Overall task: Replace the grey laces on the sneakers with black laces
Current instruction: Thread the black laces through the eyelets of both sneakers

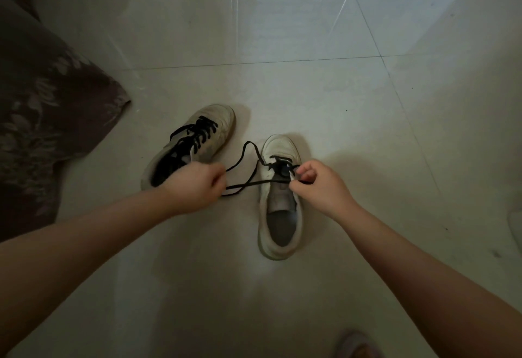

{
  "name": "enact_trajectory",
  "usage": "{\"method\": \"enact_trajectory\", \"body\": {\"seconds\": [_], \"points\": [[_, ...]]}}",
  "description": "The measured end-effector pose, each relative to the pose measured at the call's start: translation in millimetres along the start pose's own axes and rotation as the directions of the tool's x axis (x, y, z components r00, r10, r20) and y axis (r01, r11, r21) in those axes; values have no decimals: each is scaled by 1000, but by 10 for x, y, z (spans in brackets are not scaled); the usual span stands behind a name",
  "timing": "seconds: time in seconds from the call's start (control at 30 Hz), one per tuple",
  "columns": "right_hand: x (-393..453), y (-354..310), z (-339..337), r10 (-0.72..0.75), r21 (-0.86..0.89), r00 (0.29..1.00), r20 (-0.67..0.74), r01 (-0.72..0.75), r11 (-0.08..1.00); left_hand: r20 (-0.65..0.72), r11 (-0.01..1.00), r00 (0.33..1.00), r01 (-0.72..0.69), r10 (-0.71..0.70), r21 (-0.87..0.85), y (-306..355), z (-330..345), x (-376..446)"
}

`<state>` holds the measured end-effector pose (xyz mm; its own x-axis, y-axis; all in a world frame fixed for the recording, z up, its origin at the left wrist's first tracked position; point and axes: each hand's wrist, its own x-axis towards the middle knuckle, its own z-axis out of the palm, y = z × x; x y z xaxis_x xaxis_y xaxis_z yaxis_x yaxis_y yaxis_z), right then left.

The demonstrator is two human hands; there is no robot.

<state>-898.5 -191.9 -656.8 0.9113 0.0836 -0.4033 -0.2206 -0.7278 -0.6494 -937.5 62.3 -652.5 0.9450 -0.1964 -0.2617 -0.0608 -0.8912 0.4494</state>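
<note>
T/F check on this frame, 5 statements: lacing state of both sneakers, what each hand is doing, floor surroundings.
1. The left sneaker already carries black lacing over most of its eyelets. True.
2. The right sneaker is laced all the way to its collar. False: the black lace crosses only near its toe end; the eyelets nearer the person are bare.
3. The left hand grips the black lace. True.
4. The right hand lies flat on the floor. False: it pinches the lace at the right sneaker's tongue.
5. A patterned dark fabric lies on the floor to the right of the sneakers. False: it lies to their left.
</note>
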Motion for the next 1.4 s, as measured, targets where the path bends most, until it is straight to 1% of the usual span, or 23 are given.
{"method": "enact_trajectory", "body": {"seconds": [0.03, 0.07, 0.1, 0.13, 0.2, 0.23, 0.27, 0.33, 0.4, 0.43, 0.47, 0.53, 0.57, 0.6, 0.63, 0.67, 0.77, 0.87, 0.97, 1.13, 1.2, 1.27, 1.4], "points": [[-1, -2, 2, -14, -4, 1000, -17, 14, 1000, -27, 975, 986, -156, 162, 156, 6, 47, -47], [-3, -3, 1, -32, -15, 999, -39, 31, 999, -21, 934, 960, -266, 279, 238, 22, 66, -87], [-8, -2, -5, -46, -32, 997, -64, 45, 998, -18, 910, 945, -311, 328, 274, 13, 70, -109], [-15, 1, -12, -56, -46, 995, -87, 52, 998, -60, 907, 937, -314, 343, 281, -9, 51, -111], [-27, 14, -32, -54, -62, 991, -121, 47, 997, -82, 899, 944, -276, 320, 339, -93, 55, -132], [-33, 19, -40, -49, -66, 990, -133, 40, 997, 7, 872, 963, -246, 268, 423, -128, 48, -159], [-36, 25, -41, -39, -66, 989, -143, 30, 997, 139, 830, 976, -213, 165, 515, -154, 51, -198], [-38, 27, -31, -20, -45, 989, -148, 13, 999, 331, 788, 943, -183, -27, 588, -112, 28, -271], [-35, 32, 4, -24, -13, 990, -139, 22, 1000, 404, 789, 912, -195, -72, 582, -24, 46, -278], [-38, 33, 25, -30, 3, 991, -132, 31, 1000, 390, 801, 920, -205, -39, 563, 7, 73, -278], [-44, 38, 49, -33, 19, 992, -123, 36, 999, 324, 842, 946, -191, 21, 505, 39, 109, -252], [-65, 44, 88, -30, 46, 995, -92, 34, 998, 87, 957, 989, -135, 116, 258, 163, 178, -170], [-76, 46, 100, -24, 56, 997, -76, 28, 998, -22, 993, 996, -88, 90, 75, 270, 179, -109], [-82, 42, 105, -18, 64, 998, -65, 22, 998, -75, 993, 996, -46, 38, -105, 394, 179, -37], [-85, 35, 105, -14, 69, 998, -59, 18, 997, -64, 971, 998, -5, -10, -239, 516, 186, 38], [-82, 27, 104, -13, 68, 998, -57, 16, 998, -34, 954, 999, 21, -33, -300, 616, 211, 105], [-72, 4, 93, -19, 53, 998, -57, 22, 998, 22, 957, 997, 82, -79, -278, 774, 274, 229], [-68, 12, 85, -20, 41, 999, -47, 22, 999, 63, 962, 997, 57, -42, -266, 814, 302, 266], [-66, 32, 85, -23, 16, 999, -46, 24, 1000, 164, 960, 986, 67, -23, -272, 838, 224, 287], [-80, -3, 49, -17, 18, 994, -107, 19, 1000, 286, 906, 957, 156, -40, -393, 612, 31, 223], [-86, -8, 30, -10, 9, 993, -120, 11, 1000, 379, 900, 924, 213, -59, -380, 454, -47, 160], [-91, -5, 22, -14, -13, 993, -119, 13, 1000, 465, 915, 883, 237, -63, -327, 284, -99, 96], [-98, -18, 20, -24, -33, 994, -107, 20, 999, 535, 984, 837, 168, -115, -52, 127, -97, 38]]}}
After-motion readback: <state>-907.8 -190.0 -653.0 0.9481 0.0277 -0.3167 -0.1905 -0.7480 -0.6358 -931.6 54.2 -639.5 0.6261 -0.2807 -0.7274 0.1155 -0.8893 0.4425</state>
